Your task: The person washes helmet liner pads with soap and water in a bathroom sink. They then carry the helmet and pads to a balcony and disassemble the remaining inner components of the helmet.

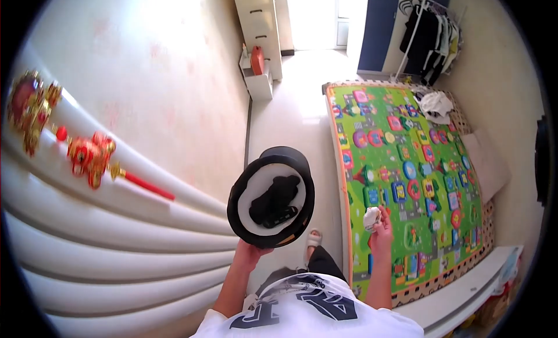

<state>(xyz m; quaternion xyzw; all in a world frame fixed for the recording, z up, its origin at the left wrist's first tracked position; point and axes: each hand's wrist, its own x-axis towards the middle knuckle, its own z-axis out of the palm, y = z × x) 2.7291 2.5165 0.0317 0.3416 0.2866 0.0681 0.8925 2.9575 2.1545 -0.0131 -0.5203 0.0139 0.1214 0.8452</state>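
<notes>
My left hand (252, 254) is closed on the lower rim of a black round container (234, 213), its palm and fingers partly hidden beneath it. The container's mouth faces up, and the inside looks white. Dark crumpled things (273, 199) lie in it; their kind is not clear. My right hand (382, 228) pinches a small crumpled white wad (372, 219), perhaps tissue or cloth, with thumb and fingers. That hand hovers over the near left part of the green patterned mat (415, 236), apart from the container.
The mat covers a bed on the right, with white clothing (436, 107) and a pillow (487, 163) at its far side. A white ribbed headboard-like panel (145, 239) with red ornaments (91, 158) fills the left. Pale floor (296, 117) runs between, toward a drawer cabinet (256, 24) and clothes rack (427, 41).
</notes>
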